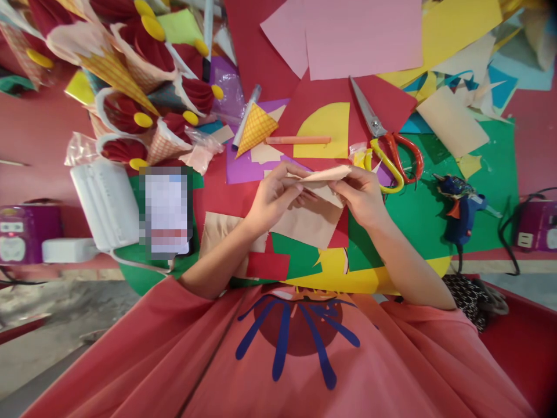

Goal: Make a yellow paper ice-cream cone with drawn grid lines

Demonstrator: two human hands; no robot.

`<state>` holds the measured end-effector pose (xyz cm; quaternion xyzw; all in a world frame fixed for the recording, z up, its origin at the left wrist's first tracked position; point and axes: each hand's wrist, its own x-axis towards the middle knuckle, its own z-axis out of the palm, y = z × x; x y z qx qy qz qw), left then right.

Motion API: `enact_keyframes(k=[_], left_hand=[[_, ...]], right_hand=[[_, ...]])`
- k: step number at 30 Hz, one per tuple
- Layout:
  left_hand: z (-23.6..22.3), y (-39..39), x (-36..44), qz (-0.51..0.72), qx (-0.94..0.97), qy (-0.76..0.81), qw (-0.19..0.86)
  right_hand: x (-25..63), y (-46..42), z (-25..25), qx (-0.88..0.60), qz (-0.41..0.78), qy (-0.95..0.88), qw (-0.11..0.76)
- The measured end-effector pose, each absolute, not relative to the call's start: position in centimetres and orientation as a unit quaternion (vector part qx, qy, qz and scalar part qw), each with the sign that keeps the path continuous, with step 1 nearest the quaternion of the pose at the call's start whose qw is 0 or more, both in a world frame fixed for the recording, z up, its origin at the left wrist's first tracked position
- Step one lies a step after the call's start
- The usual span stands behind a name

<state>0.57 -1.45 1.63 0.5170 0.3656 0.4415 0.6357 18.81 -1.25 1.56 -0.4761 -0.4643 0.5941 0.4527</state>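
Observation:
My left hand and my right hand pinch a folded piece of tan paper from its two sides, above the table. Some fingertips are hidden behind it. Under my hands lies a flat sheet of tan paper, and another creased tan piece is beside my left forearm. Just beyond my hands, an orange pen rests across a yellow rounded paper piece. A small yellow checked paper cone is to its left. Scissors with red and yellow handles lie beyond my right hand.
Several paper cones with dark red filling crowd the left. A white power bank and a phone stand before them. Right, a blue glue gun lies on green paper. Pink sheets lie at the back.

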Motion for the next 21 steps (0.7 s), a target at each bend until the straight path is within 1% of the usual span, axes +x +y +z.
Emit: enact_keyframes(k=[4,9,13,21], left_hand=[[1.57,-1.44,0.57,0.456,0.525,0.348,0.629],[1.52,-1.48,0.60,0.478,0.545,0.343,0.598],[1.40,-1.58,0.63,0.488,0.558,0.333,0.583],[1.12,-1.98,0.38,0.491,0.561,0.361,0.561]], right_hand=[[19.07,-1.20,1.64,-0.476,0.582,-0.478,0.453],[19.44,-1.10,1.27,-0.433,0.587,-0.503,0.463],[19.44,-1.01,1.37,-0.427,0.587,-0.507,0.465],[19.16,-1.04,1.92,-0.419,0.635,-0.438,0.479]])
